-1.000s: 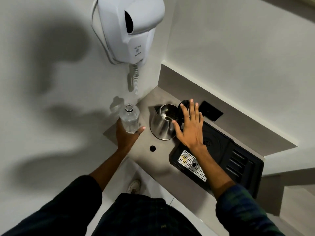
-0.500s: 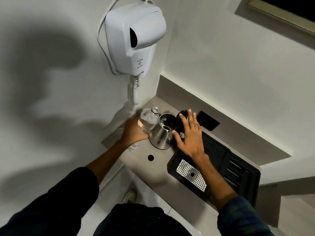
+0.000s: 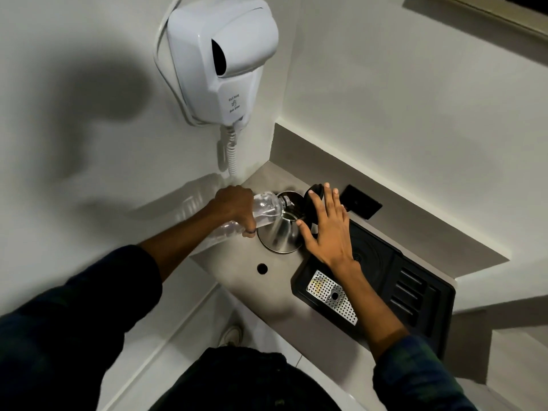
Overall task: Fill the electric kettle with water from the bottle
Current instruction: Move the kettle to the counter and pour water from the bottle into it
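Note:
A steel electric kettle (image 3: 280, 237) stands on the grey counter (image 3: 237, 271) with its black lid (image 3: 314, 192) tipped open. My left hand (image 3: 234, 207) grips a clear plastic water bottle (image 3: 264, 212), tilted almost flat with its neck over the kettle's mouth. My right hand (image 3: 326, 226) rests flat with fingers spread against the kettle's right side and the lid. Water flow is too faint to tell.
A black tray (image 3: 415, 292) with a perforated metal drip plate (image 3: 332, 296) sits right of the kettle. A white wall-mounted hair dryer (image 3: 222, 60) hangs above, its coiled cord (image 3: 231, 149) dropping to the counter corner. A round hole (image 3: 262, 268) marks the counter front. A black socket plate (image 3: 360, 201) lies behind.
My left hand lifted the bottle from the counter, carried it right and tipped it over the kettle's opening. My right hand stayed on the kettle.

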Motion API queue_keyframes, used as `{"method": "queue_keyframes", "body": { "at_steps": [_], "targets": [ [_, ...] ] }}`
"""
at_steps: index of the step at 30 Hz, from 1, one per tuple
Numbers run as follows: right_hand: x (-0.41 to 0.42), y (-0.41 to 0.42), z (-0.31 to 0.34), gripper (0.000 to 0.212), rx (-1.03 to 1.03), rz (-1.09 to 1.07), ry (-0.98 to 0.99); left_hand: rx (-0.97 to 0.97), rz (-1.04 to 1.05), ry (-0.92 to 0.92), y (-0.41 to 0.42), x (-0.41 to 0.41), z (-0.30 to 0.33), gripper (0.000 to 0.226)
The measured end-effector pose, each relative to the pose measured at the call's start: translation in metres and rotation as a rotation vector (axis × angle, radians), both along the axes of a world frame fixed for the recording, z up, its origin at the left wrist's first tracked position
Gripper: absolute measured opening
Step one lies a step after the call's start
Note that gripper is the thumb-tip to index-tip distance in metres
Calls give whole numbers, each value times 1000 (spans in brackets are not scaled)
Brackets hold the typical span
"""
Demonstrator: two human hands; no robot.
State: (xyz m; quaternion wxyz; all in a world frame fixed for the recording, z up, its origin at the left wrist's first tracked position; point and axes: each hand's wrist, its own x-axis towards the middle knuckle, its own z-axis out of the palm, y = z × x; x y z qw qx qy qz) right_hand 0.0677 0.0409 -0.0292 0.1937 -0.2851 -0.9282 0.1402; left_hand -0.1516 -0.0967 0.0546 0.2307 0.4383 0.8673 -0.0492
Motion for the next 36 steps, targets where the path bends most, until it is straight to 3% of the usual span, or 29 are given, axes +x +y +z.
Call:
{"method": "queue_keyframes", "body": {
  "at_steps": [13, 26, 36],
  "targets": [
    [0, 3, -5, 77, 18, -15, -1, -124, -38, 14, 6, -2, 14, 47],
    [0, 3, -5, 78, 7, -4, 5, -91, -30, -1, 2, -7, 4, 51],
    [0, 1, -5, 79, -17, -7, 4, 135, -40, 30, 2, -10, -11, 70]
  ]
}}
